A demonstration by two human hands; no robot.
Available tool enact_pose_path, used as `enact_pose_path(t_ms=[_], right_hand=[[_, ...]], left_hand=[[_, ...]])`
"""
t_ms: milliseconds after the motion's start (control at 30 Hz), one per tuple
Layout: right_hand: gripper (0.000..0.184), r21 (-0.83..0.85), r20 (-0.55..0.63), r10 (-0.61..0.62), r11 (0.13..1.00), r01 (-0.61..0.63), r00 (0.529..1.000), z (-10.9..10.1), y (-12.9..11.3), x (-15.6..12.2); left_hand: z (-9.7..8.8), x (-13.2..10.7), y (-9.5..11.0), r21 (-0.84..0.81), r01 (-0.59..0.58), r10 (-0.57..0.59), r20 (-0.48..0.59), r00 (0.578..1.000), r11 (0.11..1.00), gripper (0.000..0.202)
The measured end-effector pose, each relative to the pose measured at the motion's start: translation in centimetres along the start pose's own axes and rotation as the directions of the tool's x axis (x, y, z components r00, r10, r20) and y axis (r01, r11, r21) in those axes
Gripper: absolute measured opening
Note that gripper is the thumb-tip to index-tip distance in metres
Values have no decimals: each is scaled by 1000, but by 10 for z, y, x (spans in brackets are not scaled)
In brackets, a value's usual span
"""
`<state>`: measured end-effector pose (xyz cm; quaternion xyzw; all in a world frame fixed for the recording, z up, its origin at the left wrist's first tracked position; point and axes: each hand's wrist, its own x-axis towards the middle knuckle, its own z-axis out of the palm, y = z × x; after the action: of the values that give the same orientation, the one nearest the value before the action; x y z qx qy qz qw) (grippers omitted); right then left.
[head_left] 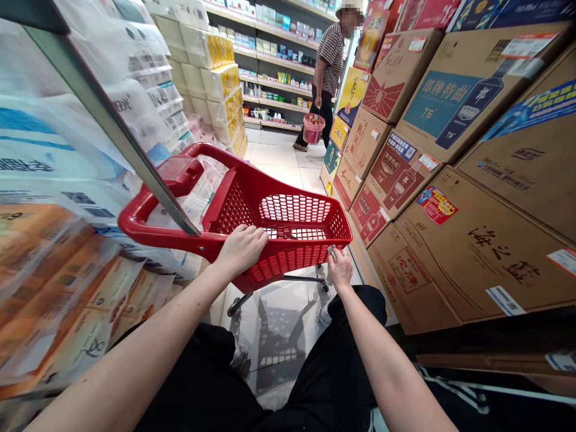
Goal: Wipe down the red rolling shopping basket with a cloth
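Note:
A red plastic shopping basket on wheels stands in the aisle in front of me, with nothing visible inside it. My left hand is closed over the basket's near rim. My right hand is closed at the basket's near right corner, its fingers pinching a small grey thing I cannot make out. My black trousers fill the bottom of the view.
Stacked brown cartons line the right side. Wrapped tissue packs and a metal shelf post crowd the left. Farther down the tiled aisle, a person in a striped shirt carries a pink basket beside stocked shelves.

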<state>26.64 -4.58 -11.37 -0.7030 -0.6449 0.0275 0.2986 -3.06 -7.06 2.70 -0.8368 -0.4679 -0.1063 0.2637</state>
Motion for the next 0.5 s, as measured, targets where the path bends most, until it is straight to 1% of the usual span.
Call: enact_pose_path(t_ms=[67, 133, 200, 300, 367, 433, 500], right_hand=[[38, 29, -19, 47, 998, -47, 999, -3, 4, -2], [40, 65, -55, 134, 989, -130, 989, -3, 6, -2], [44, 102, -82, 200, 976, -192, 976, -2, 5, 0], [45, 132, -79, 244, 964, -232, 967, 2, -4, 5], [42, 162, -40, 253, 956, -244, 967, 4, -13, 3], [41, 230, -9, 229, 948, -221, 973, 3, -23, -2], [43, 310, -43, 184, 937, -162, 982, -2, -34, -6]], left_hand=[[0, 0, 2, -28, 39, -39, -18, 999, 999, 18], [-1, -1, 3, -64, 52, -54, -33, 998, 997, 19], [-1, -2, 3, -66, 32, -34, -35, 999, 997, 21], [-2, -2, 2, -19, -21, 21, -14, 1000, 1000, 23], [-2, -2, 0, -2, -34, 34, 0, 999, 999, 23], [-2, -2, 0, 1, -31, 31, 10, 999, 1000, 23], [-2, -1, 0, -8, -27, 27, 11, 1000, 1000, 22]])
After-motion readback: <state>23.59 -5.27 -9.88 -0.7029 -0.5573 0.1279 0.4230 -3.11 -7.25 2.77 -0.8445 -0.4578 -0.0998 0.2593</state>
